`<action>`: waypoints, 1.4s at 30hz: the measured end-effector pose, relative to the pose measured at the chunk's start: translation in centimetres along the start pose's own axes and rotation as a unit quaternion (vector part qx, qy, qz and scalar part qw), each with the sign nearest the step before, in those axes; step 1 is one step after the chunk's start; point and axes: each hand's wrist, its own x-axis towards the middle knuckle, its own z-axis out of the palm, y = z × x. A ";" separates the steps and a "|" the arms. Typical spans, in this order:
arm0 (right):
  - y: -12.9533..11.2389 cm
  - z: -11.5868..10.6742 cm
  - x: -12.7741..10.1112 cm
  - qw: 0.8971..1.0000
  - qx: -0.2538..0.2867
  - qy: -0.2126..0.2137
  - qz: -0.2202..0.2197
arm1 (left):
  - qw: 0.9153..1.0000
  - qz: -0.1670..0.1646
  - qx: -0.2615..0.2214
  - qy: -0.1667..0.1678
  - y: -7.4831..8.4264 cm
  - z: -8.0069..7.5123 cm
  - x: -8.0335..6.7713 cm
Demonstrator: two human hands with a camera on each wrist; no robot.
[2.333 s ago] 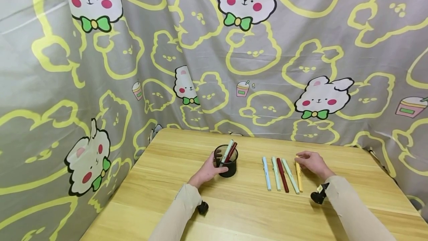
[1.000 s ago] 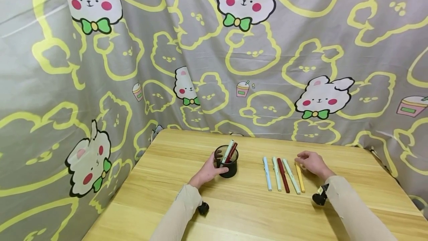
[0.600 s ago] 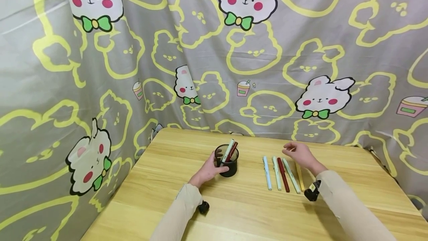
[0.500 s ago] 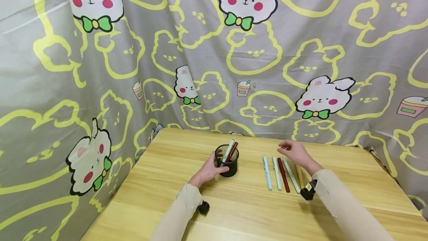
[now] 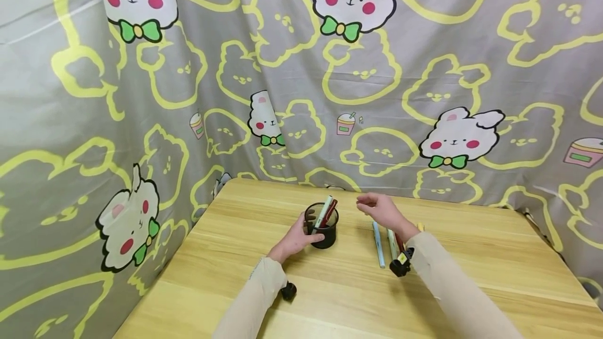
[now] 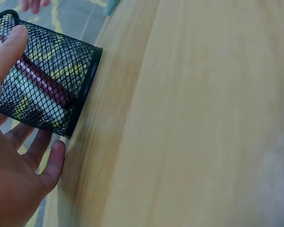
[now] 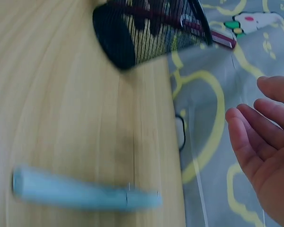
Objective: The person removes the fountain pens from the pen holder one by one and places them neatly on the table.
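Note:
My left hand (image 5: 293,239) grips a black mesh pen cup (image 5: 325,238), thumb on the near side and fingers behind it. A pale green pen (image 5: 323,211) and a dark red pen (image 5: 333,207) lean inside the cup. My right hand (image 5: 383,211) hovers to the cup's right, fingers loosely bent, holding nothing; the right wrist view shows its bare palm. Under and beside the right forearm lie a light blue pen (image 5: 379,247), a pale green pen (image 5: 392,245), a dark red pen (image 5: 400,244) and a yellow pen (image 5: 421,227). The forearm covers another pale green pen.
The wooden table (image 5: 226,224) bears the cup and pens. A grey curtain (image 5: 358,77) with yellow outlines and white cartoon animals hangs along the back and left edges. A small black camera (image 5: 401,264) sits at my right wrist.
My right hand has left the yellow pen and travelled left above the row of pens towards the cup. The yellow pen stays on the table. My left hand keeps its hold on the cup.

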 end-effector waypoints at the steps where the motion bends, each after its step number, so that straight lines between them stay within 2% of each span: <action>1: -0.3 0.4 0.2 1.000 0.012 -0.003 0.002 | 1.000 0.000 -0.001 -0.001 0.0 0.0 0.0; 6: -1.3 2.2 1.1 0.999 0.053 -0.012 0.002 | 1.000 -0.008 -0.003 0.005 -0.1 0.0 0.0; 15: -2.1 4.5 1.9 0.996 0.085 -0.008 -0.006 | 1.000 -0.003 -0.005 0.003 -0.1 0.1 0.2; 24: -2.2 5.6 2.0 0.995 0.099 0.008 0.006 | 1.000 -0.005 -0.005 0.003 0.0 0.1 0.1; 26: -2.2 5.7 2.0 0.995 0.097 0.011 0.000 | 1.000 -0.005 -0.007 -0.001 0.3 0.0 0.0; 33: -2.2 6.3 2.2 0.996 0.088 0.031 -0.008 | 1.000 0.004 -0.010 -0.009 3.0 0.0 -1.5; 42: -2.8 6.2 2.0 0.996 0.068 0.048 -0.020 | 1.000 0.002 -0.007 -0.016 3.3 -0.4 -1.5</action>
